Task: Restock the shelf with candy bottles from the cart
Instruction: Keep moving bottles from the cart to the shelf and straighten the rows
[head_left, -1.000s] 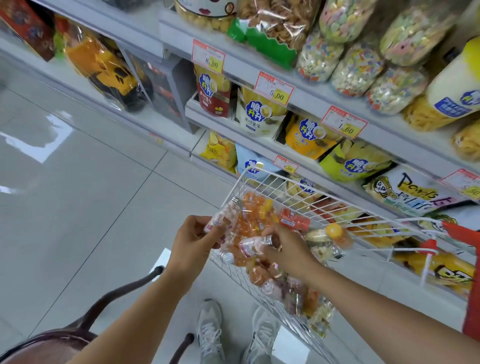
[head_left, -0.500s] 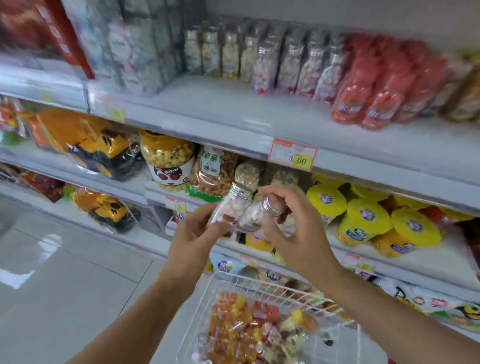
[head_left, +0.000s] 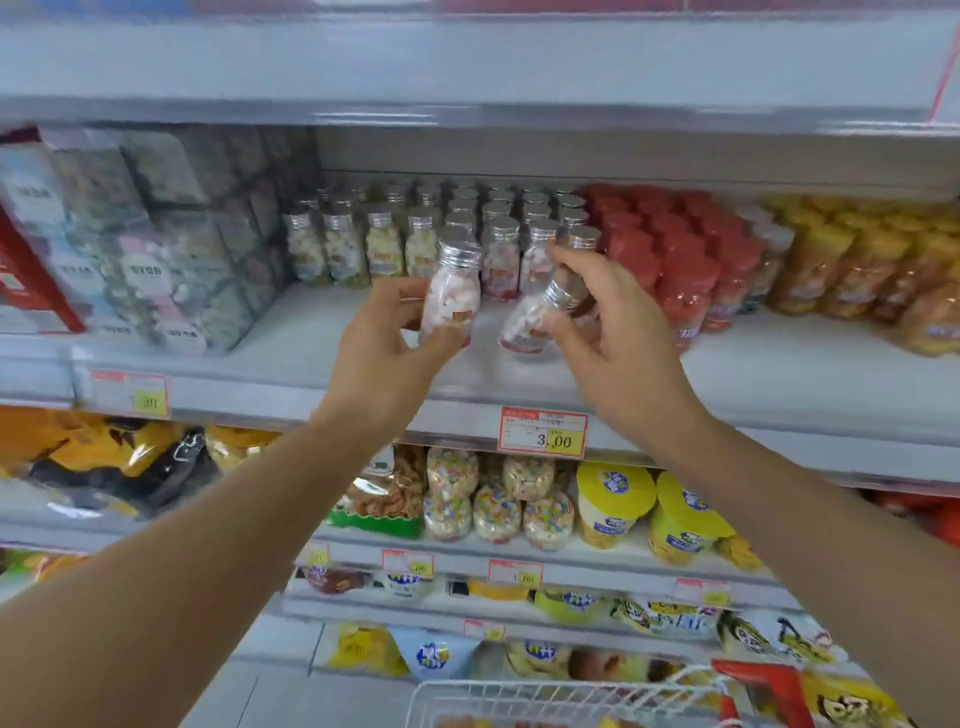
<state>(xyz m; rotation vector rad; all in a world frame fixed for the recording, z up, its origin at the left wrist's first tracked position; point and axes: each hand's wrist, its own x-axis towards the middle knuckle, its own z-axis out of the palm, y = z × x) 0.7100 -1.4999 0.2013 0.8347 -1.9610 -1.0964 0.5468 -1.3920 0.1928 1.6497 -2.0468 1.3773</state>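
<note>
My left hand (head_left: 387, 338) grips a clear candy bottle (head_left: 451, 291) with a silver cap, held upright over the front of the grey shelf (head_left: 322, 332). My right hand (head_left: 608, 317) pinches a second candy bottle (head_left: 530, 322) by its silver cap; this one tilts with its base down to the left, just above the shelf board. Behind both hands stand rows of matching silver-capped bottles (head_left: 415, 234) at the back of the same shelf. The white wire cart (head_left: 519, 696) shows at the bottom edge, below my arms.
Red bottles (head_left: 680, 249) stand right of the silver-capped rows, orange packs (head_left: 852, 270) further right, boxed packs (head_left: 156, 249) to the left. A price tag (head_left: 543, 431) hangs on the shelf edge. Lower shelves hold snack jars and bags. An upper shelf board overhangs.
Both hands rose from the cart to the upper shelf, each carrying a bottle. The view tilted up. The left bottle now stands upright and the bottles moved apart.
</note>
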